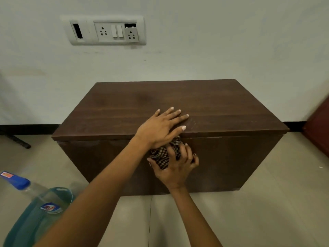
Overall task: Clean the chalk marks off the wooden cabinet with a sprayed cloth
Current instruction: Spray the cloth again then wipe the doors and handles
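Head view, frame centre: the right hand (175, 163) grips a bunched brown-checked cloth (161, 155) against the dark wooden cabinet (231, 104) front, just under its top edge. Faint white chalk marks (193, 124) lie just above and right of it, on the top, beside the flat, spread left hand (158, 129).

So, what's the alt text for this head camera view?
A person's right hand holds a bunched checked cloth against the front of a dark wooden cabinet, just below its top edge, while the left hand rests flat on top. A spray bottle sits at lower left.
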